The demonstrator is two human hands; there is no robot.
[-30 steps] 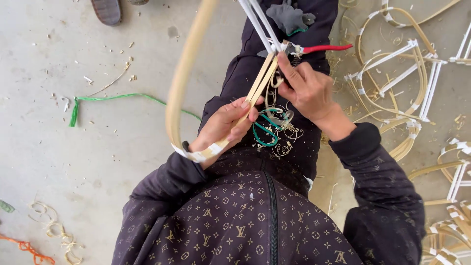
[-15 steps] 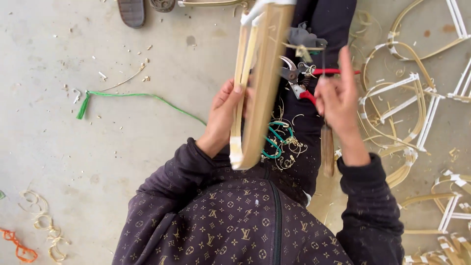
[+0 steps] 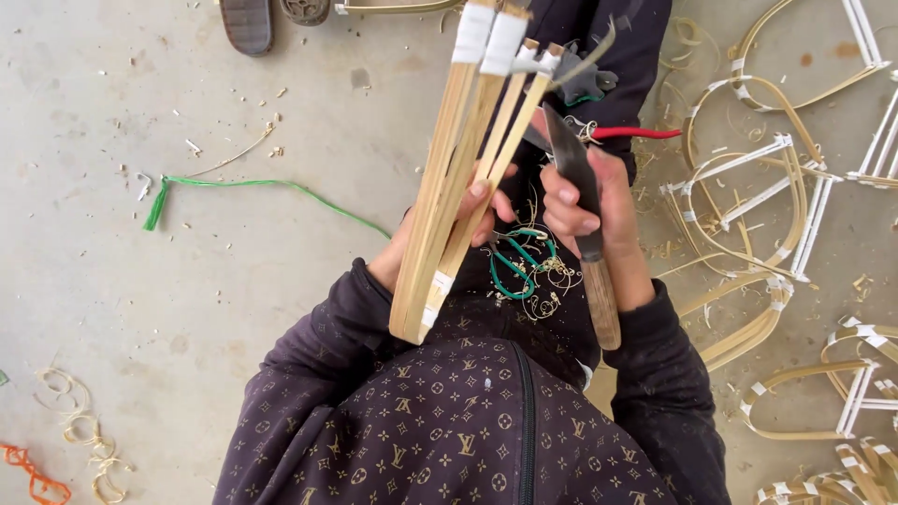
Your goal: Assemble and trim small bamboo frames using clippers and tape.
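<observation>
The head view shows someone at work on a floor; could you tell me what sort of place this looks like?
Probably an informal bamboo craft workshop on a bare concrete floor: bent, taped bamboo frames lie about, shavings litter the ground, and the right hand holds a knife.

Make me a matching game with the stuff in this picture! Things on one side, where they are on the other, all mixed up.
Things:
1. bamboo strips
2. knife
3. green string
4. scissors

Places:
A. lying on the floor
B. in the right hand
C. on the lap
D. in the left hand

Pairs: 1-D, 2-B, 3-A, 4-C
</observation>
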